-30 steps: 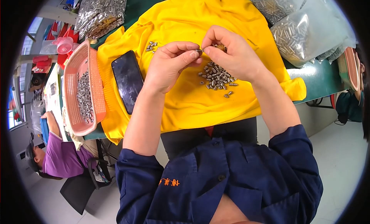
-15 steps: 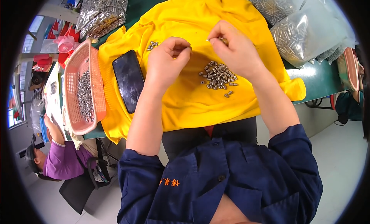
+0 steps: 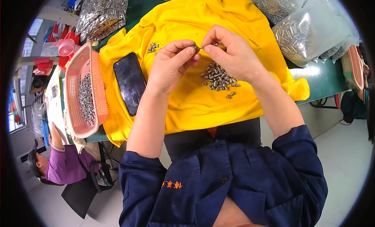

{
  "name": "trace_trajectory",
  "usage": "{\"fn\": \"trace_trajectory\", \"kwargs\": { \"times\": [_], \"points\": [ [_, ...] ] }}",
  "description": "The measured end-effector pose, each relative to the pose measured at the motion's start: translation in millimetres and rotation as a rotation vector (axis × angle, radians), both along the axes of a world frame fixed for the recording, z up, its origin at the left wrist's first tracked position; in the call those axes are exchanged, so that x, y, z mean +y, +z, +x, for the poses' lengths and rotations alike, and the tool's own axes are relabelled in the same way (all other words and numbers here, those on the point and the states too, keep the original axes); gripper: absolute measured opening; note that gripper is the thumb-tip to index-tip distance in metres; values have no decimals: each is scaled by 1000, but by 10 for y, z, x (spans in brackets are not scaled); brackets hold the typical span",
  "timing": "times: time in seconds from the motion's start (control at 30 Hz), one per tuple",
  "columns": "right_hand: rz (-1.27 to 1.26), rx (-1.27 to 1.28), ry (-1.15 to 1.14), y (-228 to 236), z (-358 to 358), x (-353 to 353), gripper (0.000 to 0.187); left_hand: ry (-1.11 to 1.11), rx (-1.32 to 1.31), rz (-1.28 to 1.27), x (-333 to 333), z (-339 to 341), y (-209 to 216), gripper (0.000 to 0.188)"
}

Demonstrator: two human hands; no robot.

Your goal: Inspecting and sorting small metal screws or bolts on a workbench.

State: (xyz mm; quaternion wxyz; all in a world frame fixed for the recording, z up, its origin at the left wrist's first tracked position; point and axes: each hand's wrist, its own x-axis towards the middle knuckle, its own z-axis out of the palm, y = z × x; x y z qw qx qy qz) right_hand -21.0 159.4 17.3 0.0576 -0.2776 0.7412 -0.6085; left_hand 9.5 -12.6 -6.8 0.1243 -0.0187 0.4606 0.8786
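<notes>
Above a yellow cloth (image 3: 187,106) my two hands meet fingertip to fingertip. My left hand (image 3: 174,65) pinches a small metal part (image 3: 196,49) between thumb and forefinger. The thumb and forefinger of my right hand (image 3: 234,53) are closed on a tiny piece (image 3: 201,48) touching that part; its kind is too small to make out. More brassy metal shows within the curled right fingers. Just below the hands lies a pile of small metal cylinders (image 3: 219,77). A smaller group of similar parts (image 3: 153,47) rests left of my left hand.
A black phone (image 3: 130,83) lies on the cloth's left side, next to a pink plastic basket (image 3: 102,104) holding many small metal parts. Clear bags of metal parts (image 3: 103,14) stand at the back left and back right (image 3: 293,35). A person in purple (image 3: 68,164) sits at far left.
My hands have come together: the right moved left and the left slightly right, so the piece in the right fingers now meets the part in the left. The person at left shifted an arm.
</notes>
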Motion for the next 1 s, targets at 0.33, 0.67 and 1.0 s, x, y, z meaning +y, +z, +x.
{"fn": "trace_trajectory", "kwargs": {
  "times": [0.33,0.67,1.0],
  "points": [
    [136,102,-3,59,31,9,6,14,57,-54,39,5,0,14],
    [26,13,-92,-25,-61,3,11,130,132,-382,-9,-25,-65,12],
    [-91,-109,-189,-69,-193,137,8,7,657,-1192,15,160,332,15]
  ]
}}
